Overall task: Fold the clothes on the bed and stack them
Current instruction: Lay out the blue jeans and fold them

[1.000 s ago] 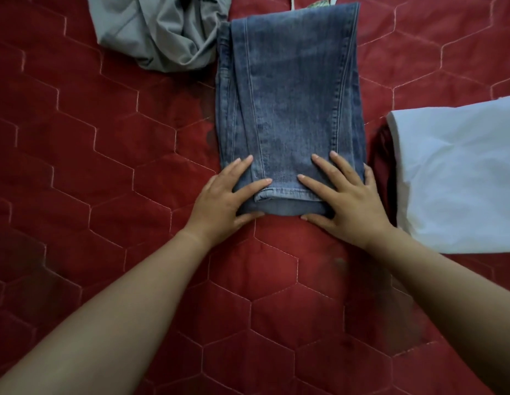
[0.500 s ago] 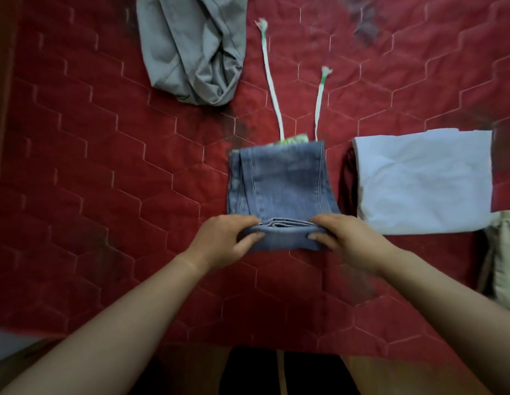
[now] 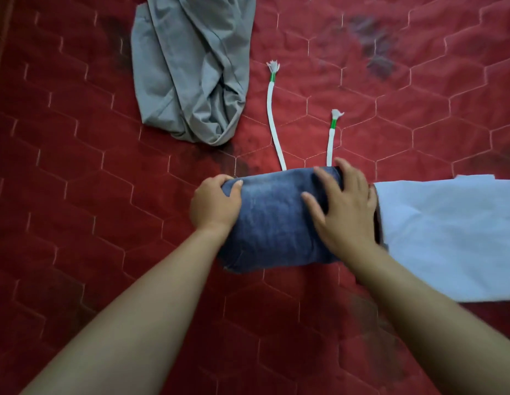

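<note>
Folded jeans on red bed. Left hand: fingers curled round the left end. Right hand: fingers spread flat on top. White cloth lies just right.

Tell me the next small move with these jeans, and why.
Probably lift the jeans sideways onto the white cloth. They look fully folded, the left hand grips their left edge, the right hand lies flat on top, and the folded cloth sits just to their right.
</note>
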The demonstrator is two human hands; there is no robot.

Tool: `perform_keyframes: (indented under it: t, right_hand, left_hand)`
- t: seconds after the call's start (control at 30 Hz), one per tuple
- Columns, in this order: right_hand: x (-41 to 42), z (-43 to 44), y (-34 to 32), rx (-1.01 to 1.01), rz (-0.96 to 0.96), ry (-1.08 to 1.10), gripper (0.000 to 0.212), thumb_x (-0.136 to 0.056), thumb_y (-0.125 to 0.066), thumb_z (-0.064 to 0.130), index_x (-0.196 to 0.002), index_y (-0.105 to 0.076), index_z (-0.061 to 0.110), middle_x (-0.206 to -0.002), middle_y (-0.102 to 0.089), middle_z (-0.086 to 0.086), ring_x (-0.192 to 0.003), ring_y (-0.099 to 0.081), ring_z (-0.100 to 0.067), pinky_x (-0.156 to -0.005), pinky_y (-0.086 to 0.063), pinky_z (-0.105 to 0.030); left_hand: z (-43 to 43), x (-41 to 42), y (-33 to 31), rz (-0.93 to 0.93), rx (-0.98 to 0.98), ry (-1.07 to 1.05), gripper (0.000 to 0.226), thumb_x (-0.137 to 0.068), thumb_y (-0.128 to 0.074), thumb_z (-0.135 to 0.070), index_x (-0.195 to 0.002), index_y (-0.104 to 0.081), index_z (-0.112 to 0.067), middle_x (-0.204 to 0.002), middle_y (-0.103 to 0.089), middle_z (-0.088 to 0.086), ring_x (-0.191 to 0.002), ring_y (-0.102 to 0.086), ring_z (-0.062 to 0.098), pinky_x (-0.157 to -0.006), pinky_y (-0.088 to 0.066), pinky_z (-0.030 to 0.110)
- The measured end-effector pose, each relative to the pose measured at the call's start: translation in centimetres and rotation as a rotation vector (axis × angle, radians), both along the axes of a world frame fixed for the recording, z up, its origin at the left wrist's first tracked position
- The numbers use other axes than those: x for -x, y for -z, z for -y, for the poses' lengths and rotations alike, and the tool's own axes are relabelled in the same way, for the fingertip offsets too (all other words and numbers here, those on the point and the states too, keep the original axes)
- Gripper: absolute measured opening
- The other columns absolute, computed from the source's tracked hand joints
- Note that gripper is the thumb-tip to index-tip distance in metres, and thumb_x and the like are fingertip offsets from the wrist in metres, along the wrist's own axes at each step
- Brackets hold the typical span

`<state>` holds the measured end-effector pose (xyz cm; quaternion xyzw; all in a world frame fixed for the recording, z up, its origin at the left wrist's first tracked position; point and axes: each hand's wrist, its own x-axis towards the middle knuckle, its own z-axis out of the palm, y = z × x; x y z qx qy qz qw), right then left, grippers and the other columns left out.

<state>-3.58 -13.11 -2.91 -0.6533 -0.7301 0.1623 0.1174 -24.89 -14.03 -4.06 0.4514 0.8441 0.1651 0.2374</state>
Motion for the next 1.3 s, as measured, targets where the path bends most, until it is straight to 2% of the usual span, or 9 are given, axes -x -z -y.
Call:
perform_keyframes:
  t: [0.1,0.2,0.27,0.43,0.5,0.63,0.8,0.97,1.3]
  right_hand:
    - [-0.2,1.2,2.5,0.179,-0.111,0.045,0.055,-0.088,-0.046,0.051,-0.138,-0.041,0.030,-0.154,-0.013,-0.005,-0.138,-0.020,-0.030,-0.107,-0.029,-0.052]
    - [-0.3,0.4,4.2,0.277,-0.215,0.062,0.057,-0.087,-0.049,0.052,-0.140,-0.037,0.035,-0.155,-0.006,0.003,-0.137,-0.025,-0.025,-0.107,-0.032,-0.040]
    - [-0.2,-0.1,4.9,0.291,-0.239,0.046,0.057,-0.086,-0.051,0.052,-0.139,-0.037,0.039,-0.155,-0.006,0.005,-0.134,-0.029,-0.026,-0.105,-0.031,-0.036]
    - [-0.9,0.6,5.3,0.279,-0.305,0.086,0.059,-0.082,-0.053,0.056,-0.137,-0.034,0.045,-0.154,-0.003,0.008,-0.137,-0.028,-0.021,-0.108,-0.029,-0.033]
    - [-0.9,1.3,5.1,0.322,-0.332,0.184,0.064,-0.079,-0.055,0.059,-0.137,-0.028,0.051,-0.152,-0.011,0.000,-0.135,-0.030,-0.021,-0.108,-0.028,-0.030]
    - [-0.7,1.8,4.6,0.459,-0.367,0.293,0.070,-0.075,-0.059,0.062,-0.132,-0.019,0.062,-0.135,-0.037,-0.007,-0.119,-0.047,-0.023,-0.092,-0.031,-0.024]
    - [-1.3,3.2,3.1,0.576,-0.455,0.292,0.072,-0.078,-0.062,0.056,-0.138,-0.022,0.055,-0.135,-0.048,-0.008,-0.123,-0.046,-0.022,-0.104,-0.035,-0.033]
    - [-0.9,5.7,-1.8,0.570,-0.545,0.288,0.070,-0.077,-0.063,0.056,-0.137,-0.026,0.053,-0.138,-0.049,0.001,-0.125,-0.045,-0.020,-0.099,-0.033,-0.025]
    - [-0.9,9.3,-25.1,0.330,-0.617,0.219,0.070,-0.078,-0.061,0.055,-0.136,-0.024,0.055,-0.139,-0.046,-0.001,-0.124,-0.047,-0.019,-0.097,-0.034,-0.025]
  left_hand:
    - [1.2,-0.9,1.8,0.043,-0.042,-0.144,0.030,-0.084,-0.059,-0.041,-0.110,-0.060,-0.026,-0.121,-0.051,0.004,-0.110,-0.050,0.025,-0.092,-0.038,0.033]
    - [3.8,-2.4,2.5,0.093,-0.110,-0.198,0.061,-0.084,-0.050,-0.053,-0.136,-0.040,-0.024,-0.138,-0.037,0.012,-0.122,-0.042,0.026,-0.100,-0.034,0.035]
    - [5.5,-3.1,2.8,0.114,-0.077,-0.170,0.074,-0.080,-0.045,-0.063,-0.143,-0.027,-0.027,-0.143,-0.030,0.012,-0.126,-0.039,0.026,-0.101,-0.036,0.039]
    - [6.3,-3.5,3.5,0.066,0.050,-0.109,0.083,-0.077,-0.050,-0.062,-0.146,-0.013,-0.033,-0.131,-0.044,0.014,-0.114,-0.049,0.033,-0.094,-0.041,0.042]
    - [5.7,-3.5,3.6,0.108,0.112,-0.110,0.084,-0.075,-0.049,-0.066,-0.144,-0.007,-0.041,-0.125,-0.048,0.015,-0.106,-0.054,0.036,-0.086,-0.045,0.043]
    - [5.7,-3.0,3.9,0.230,0.174,-0.124,0.080,-0.075,-0.051,-0.067,-0.138,-0.002,-0.054,-0.129,-0.055,0.011,-0.109,-0.056,0.036,-0.089,-0.043,0.039]
    - [6.7,-2.5,2.0,0.383,0.085,-0.148,0.076,-0.073,-0.062,-0.062,-0.132,-0.014,-0.058,-0.141,-0.043,-0.006,-0.123,-0.048,0.020,-0.093,-0.034,0.027]
    - [8.6,-1.7,-3.3,0.340,-0.055,-0.139,0.074,-0.071,-0.062,-0.063,-0.132,-0.020,-0.056,-0.141,-0.042,-0.011,-0.126,-0.042,0.011,-0.094,-0.031,0.024]
    - [12.2,-1.7,-25.8,0.402,-0.304,-0.076,0.075,-0.073,-0.063,-0.059,-0.136,-0.023,-0.048,-0.141,-0.038,-0.016,-0.126,-0.037,0.000,-0.102,-0.031,0.021]
